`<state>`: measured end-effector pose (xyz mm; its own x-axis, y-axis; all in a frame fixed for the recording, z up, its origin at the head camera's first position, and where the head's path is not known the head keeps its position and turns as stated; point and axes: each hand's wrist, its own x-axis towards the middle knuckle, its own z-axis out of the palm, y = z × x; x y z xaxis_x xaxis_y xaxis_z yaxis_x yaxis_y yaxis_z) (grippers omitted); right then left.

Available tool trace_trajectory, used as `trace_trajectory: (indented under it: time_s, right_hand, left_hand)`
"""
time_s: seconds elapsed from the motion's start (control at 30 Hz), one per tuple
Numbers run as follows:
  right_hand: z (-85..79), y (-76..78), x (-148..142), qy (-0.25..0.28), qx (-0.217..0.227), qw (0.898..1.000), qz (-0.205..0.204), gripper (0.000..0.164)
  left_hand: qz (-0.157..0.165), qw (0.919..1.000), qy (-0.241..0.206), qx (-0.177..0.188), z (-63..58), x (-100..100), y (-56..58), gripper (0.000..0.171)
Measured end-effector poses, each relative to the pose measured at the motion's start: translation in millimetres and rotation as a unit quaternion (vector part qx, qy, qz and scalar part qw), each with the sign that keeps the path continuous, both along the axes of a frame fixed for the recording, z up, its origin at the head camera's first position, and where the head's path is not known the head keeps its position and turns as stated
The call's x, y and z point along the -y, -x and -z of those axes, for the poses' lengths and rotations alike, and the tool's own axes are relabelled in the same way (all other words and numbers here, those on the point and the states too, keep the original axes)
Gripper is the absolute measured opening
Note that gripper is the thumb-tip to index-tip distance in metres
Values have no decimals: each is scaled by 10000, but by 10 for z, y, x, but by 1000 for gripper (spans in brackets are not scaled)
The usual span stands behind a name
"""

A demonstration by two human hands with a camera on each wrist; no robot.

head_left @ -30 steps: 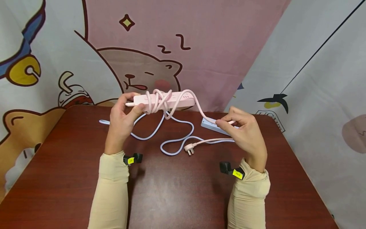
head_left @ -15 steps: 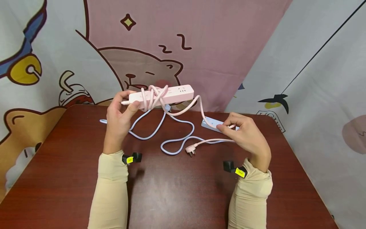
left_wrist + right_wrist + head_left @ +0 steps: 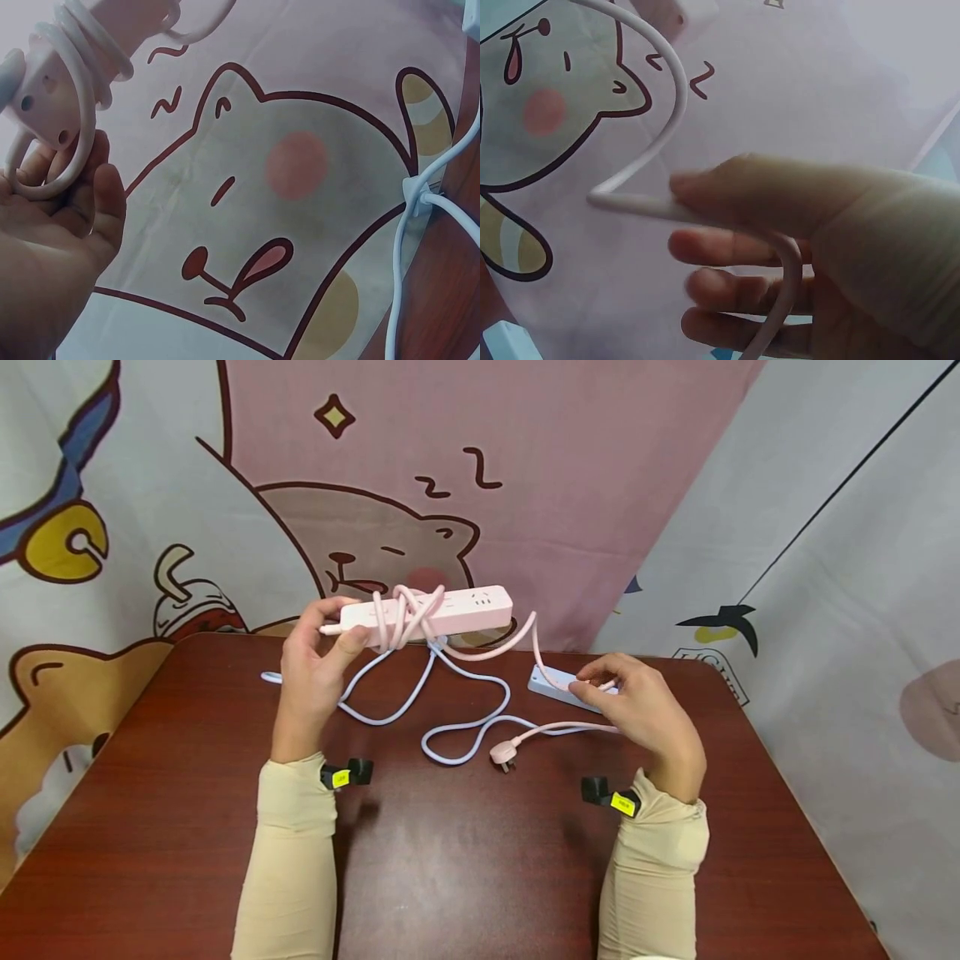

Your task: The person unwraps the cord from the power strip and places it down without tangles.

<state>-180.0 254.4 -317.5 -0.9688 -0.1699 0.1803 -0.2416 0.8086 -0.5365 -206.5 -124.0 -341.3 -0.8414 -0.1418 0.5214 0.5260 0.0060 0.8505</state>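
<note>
Raised above the back of the table, a pink power strip [image 3: 480,607] has its cord wound in several loops around its left half. My left hand [image 3: 311,664] grips its left end, thumb in front; the left wrist view shows fingers beneath that end, beside the bending cord. To the right, my right hand [image 3: 637,706] pinches the loose pink cord [image 3: 676,90] between thumb and fingers. The cord sags from the strip, then kinks sharply before this hand. Its three-pin plug [image 3: 502,753] hangs low over the table, left of the right hand.
A light blue power strip [image 3: 555,683] lies at the back right, partly behind the right hand. Its blue cord [image 3: 480,677] snakes across the back of the brown table [image 3: 450,860]. A cartoon-printed curtain [image 3: 562,485] rises behind the table's far edge.
The cord loop that crossed the strip's right end has dropped below it, leaving its sockets showing. My right hand has shifted slightly down and right, and the plug has swung slightly right.
</note>
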Motion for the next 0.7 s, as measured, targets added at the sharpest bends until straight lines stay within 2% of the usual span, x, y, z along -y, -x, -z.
trace_trajectory:
  time_s: [0.1,0.2,0.27,0.33,0.4,0.47,0.6,0.7]
  right_hand:
    - [-25,1,65,-169,69,9998,-81,49]
    - [-32,2,193,-462,-144,9986,-194,82]
    - [-18,13,301,-669,-278,9969,-305,97]
    - [10,27,394,-829,-389,9949,-414,103]
    - [42,43,455,-940,-457,9931,-530,97]
    - [72,61,479,-975,-501,9924,-563,85]
    - [120,107,460,-811,-479,9936,-627,41]
    - [159,146,434,-609,-430,9933,-887,14]
  left_hand:
    - [47,9998,157,61,0,0,-14,32]
    - [168,9993,297,117,0,-12,-28,34]
    - [231,9989,365,155,1,-18,-34,35]
    - [247,9986,443,174,2,-23,-43,36]
    - [226,9985,465,192,6,-23,-47,35]
    - [217,9986,444,191,7,-20,-46,35]
    - [166,9990,415,85,3,-8,-33,35]
    - [118,9988,474,17,5,-2,-29,36]
